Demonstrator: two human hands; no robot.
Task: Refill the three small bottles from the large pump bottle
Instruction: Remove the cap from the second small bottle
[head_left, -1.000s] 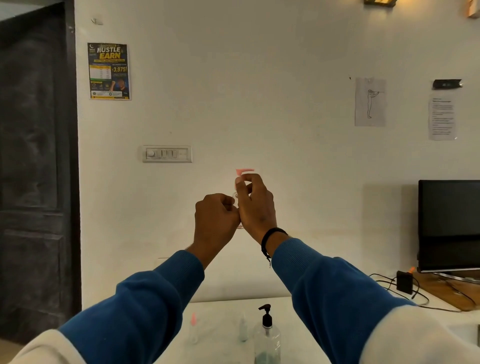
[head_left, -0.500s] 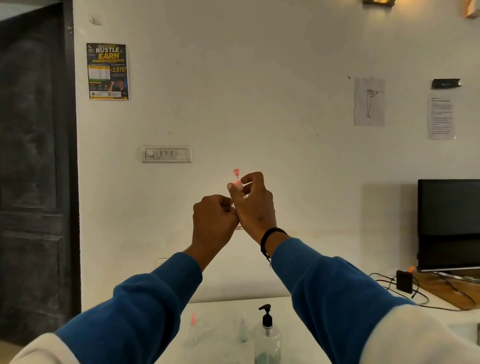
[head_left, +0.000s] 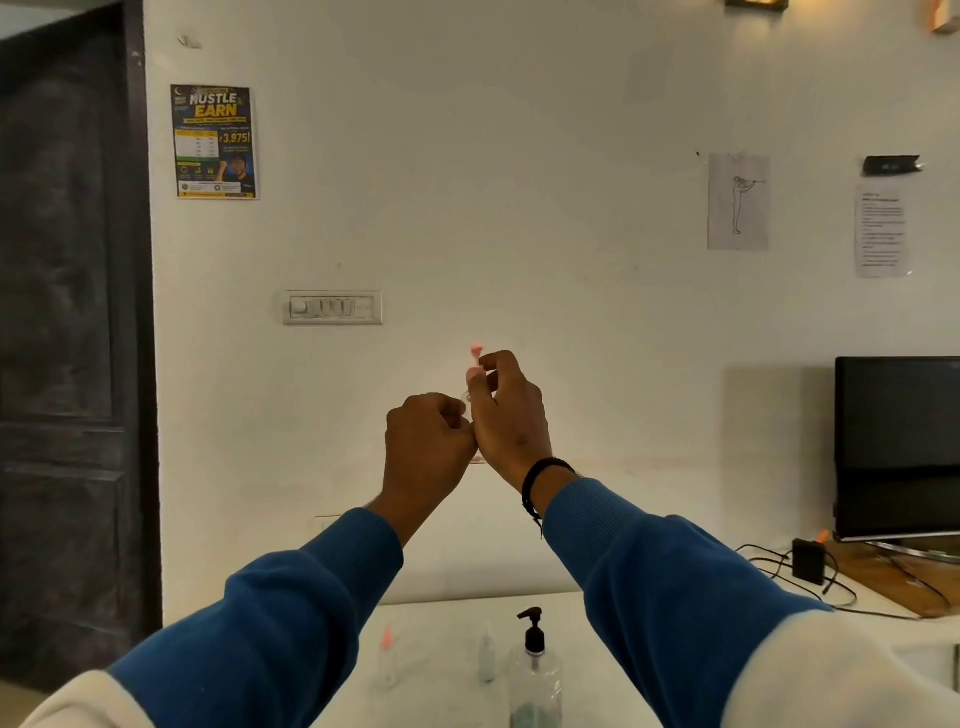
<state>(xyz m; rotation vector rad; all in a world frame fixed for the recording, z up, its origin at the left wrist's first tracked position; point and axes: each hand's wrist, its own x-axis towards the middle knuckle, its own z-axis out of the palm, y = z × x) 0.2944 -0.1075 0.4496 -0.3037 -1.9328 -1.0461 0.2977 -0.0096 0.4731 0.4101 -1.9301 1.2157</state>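
Two small bottles (head_left: 387, 656) stand by the pump bottle (head_left: 535, 675) on the table (head_left: 447, 623), fill unreadable; the third (head_left: 470, 400) is raised, left hand (head_left: 428, 441) closed round it, right hand (head_left: 506, 410) pinching its pink cap (head_left: 475, 358).

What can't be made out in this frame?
- Small bottle body, head view: hidden between left hand and right hand; only its pink cap shows, blurred.
- Pump bottle base: cut off by the bottom edge.
- Two table bottles' fill levels: too small.
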